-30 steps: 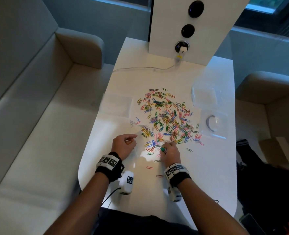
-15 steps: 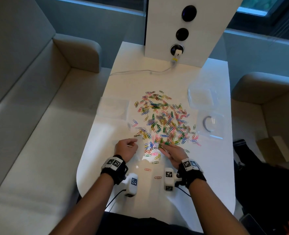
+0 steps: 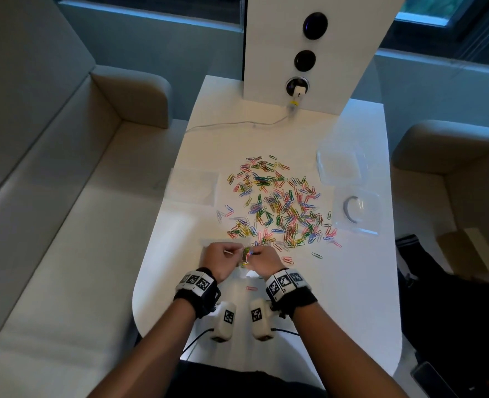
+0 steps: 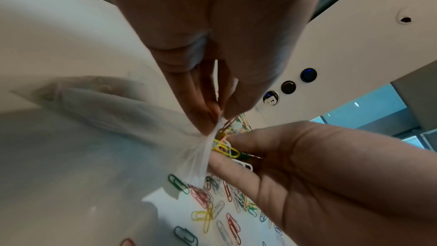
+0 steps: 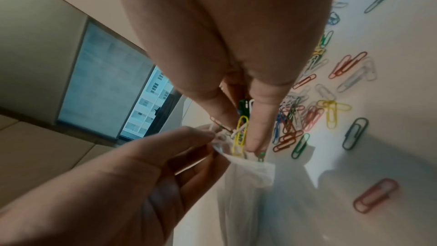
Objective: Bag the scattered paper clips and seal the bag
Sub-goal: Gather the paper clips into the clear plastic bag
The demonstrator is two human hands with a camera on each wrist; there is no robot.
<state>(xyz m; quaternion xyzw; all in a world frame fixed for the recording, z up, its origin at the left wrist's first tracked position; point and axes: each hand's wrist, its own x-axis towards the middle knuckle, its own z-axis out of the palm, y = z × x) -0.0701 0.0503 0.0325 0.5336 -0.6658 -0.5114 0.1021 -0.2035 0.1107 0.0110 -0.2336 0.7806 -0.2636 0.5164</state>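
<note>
Several coloured paper clips (image 3: 277, 208) lie scattered across the middle of the white table (image 3: 352, 297). Near the table's front, my left hand (image 3: 231, 251) pinches the mouth of a clear plastic bag (image 4: 118, 119) between thumb and fingers. The bag (image 5: 248, 184) hangs down toward the table. My right hand (image 3: 259, 252) pinches a small bunch of clips (image 5: 241, 134), yellow, green and white, right at the bag's opening. In the left wrist view the same bunch (image 4: 224, 149) sits against the bag's edge. The bag's inside is hard to see.
A clear plastic box (image 3: 341, 165) and its lid (image 3: 358, 211) sit at the right of the pile. Another clear bag (image 3: 193, 186) lies at the left. A white pillar with a plugged charger (image 3: 297, 90) stands at the back. One pink clip (image 3: 251, 288) lies near my wrists.
My right hand has left the near edge of the pile and moved left with clips to meet my left hand at the bag's mouth. My left hand has stayed about where it was.
</note>
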